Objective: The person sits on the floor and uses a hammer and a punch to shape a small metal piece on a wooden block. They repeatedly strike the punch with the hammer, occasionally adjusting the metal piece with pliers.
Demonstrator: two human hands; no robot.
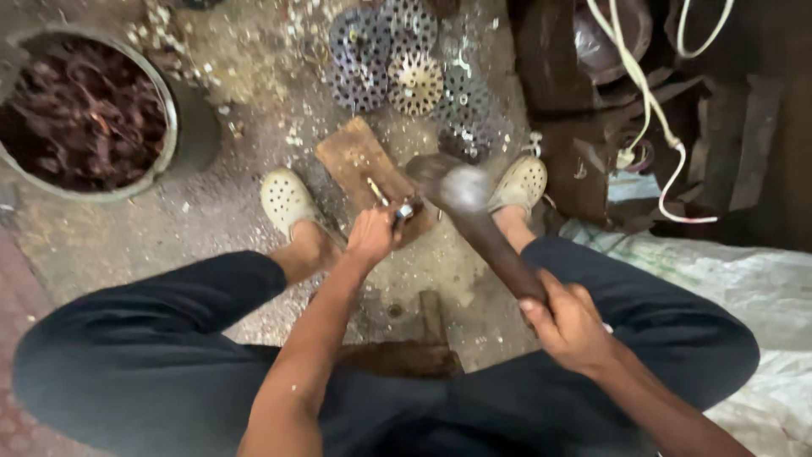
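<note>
1. Wooden block (365, 166) lies on the floor (110, 237) between both feet; perforated discs (404, 61) just beyond, tub of scrap (85, 114) far left.
2. Left hand (372, 234) closed, pinching a small metal piece (403, 212) on the block.
3. Right hand (571, 326) fisted around the hammer (474, 216) handle; head blurred above the piece.

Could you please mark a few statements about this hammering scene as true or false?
1. The right hand grips a hammer by its handle. True.
2. The left hand is empty. False: it holds a small metal piece on the wooden block.
3. The round tub lies at upper left. True.
4. The perforated discs lie inside the tub. False: they lie on the ground beyond the block.
</note>
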